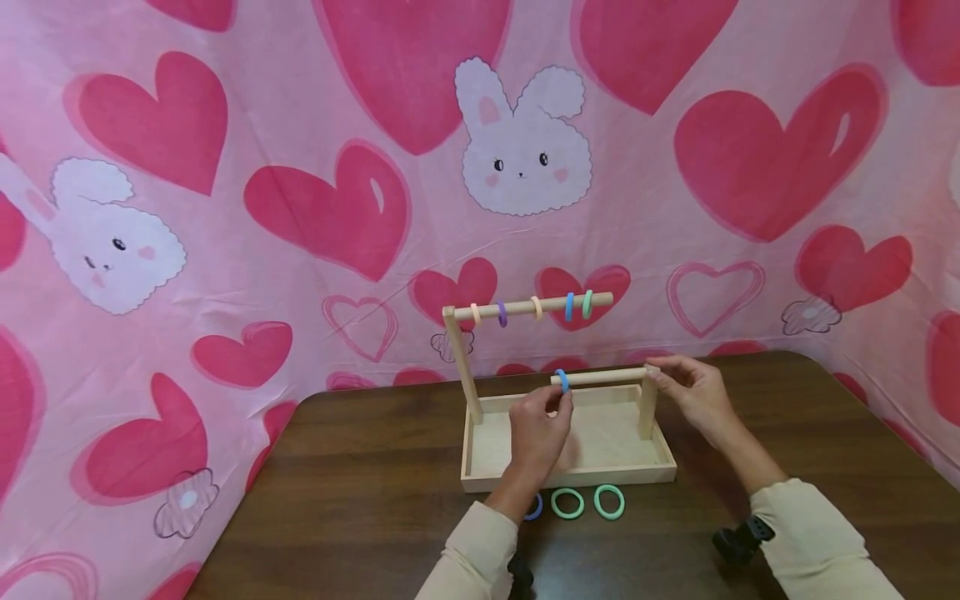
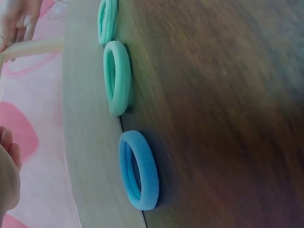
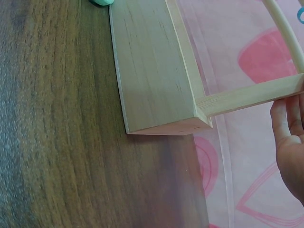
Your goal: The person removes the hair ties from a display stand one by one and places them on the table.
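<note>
One blue ring (image 1: 564, 382) around lower dowel (image 1: 609, 377)

Three rings (image 2: 124, 78) on table (image 1: 360, 500), before rack (image 1: 600, 478)

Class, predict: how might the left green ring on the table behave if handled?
The green ring is probably light, being a slim band around an open hole. Its matte, fabric-like surface suggests it may flex without slipping. Its round outline could let it roll on edge.
</note>
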A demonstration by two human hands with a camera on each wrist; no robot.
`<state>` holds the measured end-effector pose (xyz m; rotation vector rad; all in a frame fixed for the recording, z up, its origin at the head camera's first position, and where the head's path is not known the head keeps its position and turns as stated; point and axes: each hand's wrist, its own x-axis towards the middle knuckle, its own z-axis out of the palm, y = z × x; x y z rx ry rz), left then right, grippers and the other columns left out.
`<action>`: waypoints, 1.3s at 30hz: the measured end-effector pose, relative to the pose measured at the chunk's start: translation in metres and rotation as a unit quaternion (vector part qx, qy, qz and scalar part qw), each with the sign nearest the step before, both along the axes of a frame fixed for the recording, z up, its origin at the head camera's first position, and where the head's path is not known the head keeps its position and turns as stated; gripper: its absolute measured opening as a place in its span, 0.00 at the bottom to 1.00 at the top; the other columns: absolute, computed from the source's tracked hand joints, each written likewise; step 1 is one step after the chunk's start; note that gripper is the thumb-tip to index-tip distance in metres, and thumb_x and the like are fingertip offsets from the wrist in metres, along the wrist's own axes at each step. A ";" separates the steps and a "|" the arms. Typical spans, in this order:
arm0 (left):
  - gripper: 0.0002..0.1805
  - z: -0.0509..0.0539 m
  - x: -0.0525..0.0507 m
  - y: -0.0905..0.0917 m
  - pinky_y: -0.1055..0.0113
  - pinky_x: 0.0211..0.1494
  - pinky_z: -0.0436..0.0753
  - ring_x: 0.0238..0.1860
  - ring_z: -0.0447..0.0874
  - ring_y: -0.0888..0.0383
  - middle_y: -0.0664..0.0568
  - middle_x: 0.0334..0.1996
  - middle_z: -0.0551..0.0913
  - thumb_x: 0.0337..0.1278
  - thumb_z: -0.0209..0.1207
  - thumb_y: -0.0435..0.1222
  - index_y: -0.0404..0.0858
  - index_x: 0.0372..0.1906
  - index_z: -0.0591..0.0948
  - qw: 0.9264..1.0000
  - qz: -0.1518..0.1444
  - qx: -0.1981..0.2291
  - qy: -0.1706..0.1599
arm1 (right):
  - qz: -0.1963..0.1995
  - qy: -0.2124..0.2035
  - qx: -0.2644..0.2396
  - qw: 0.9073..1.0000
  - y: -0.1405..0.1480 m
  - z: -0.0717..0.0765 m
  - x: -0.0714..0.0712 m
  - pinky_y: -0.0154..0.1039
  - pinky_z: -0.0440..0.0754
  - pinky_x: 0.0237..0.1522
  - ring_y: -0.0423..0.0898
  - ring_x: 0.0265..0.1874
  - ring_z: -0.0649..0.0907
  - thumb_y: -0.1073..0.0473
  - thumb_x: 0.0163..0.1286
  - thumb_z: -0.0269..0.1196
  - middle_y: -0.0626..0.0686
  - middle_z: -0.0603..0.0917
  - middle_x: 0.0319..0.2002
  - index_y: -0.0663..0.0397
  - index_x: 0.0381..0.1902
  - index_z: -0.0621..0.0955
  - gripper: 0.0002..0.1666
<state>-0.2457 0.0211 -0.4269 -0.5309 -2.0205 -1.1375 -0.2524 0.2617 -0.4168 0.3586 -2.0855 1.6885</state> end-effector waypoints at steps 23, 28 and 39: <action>0.02 -0.008 0.000 -0.019 0.76 0.32 0.84 0.24 0.87 0.59 0.48 0.25 0.90 0.57 0.68 0.29 0.34 0.32 0.89 0.999 0.025 0.026 -0.013 | 0.010 0.014 -0.016 1.000 -0.001 0.001 0.002 0.20 0.80 0.36 0.24 0.36 0.82 0.72 0.68 0.65 0.25 0.86 0.37 0.66 0.47 0.86 0.10; 0.03 -0.006 0.003 -0.019 0.77 0.29 0.82 0.22 0.84 0.60 0.47 0.23 0.89 0.56 0.67 0.29 0.33 0.33 0.89 0.997 0.010 0.063 -0.041 | 0.007 0.016 -0.017 1.000 -0.001 0.000 0.002 0.20 0.80 0.35 0.25 0.34 0.81 0.72 0.68 0.64 0.25 0.86 0.36 0.64 0.46 0.86 0.10; 0.06 -0.002 0.010 -0.012 0.75 0.31 0.83 0.24 0.81 0.69 0.43 0.25 0.90 0.60 0.66 0.31 0.31 0.34 0.89 0.982 -0.017 0.137 -0.130 | 0.002 0.013 -0.015 1.000 -0.002 0.001 0.002 0.21 0.79 0.34 0.25 0.33 0.80 0.72 0.68 0.65 0.25 0.85 0.35 0.61 0.46 0.87 0.10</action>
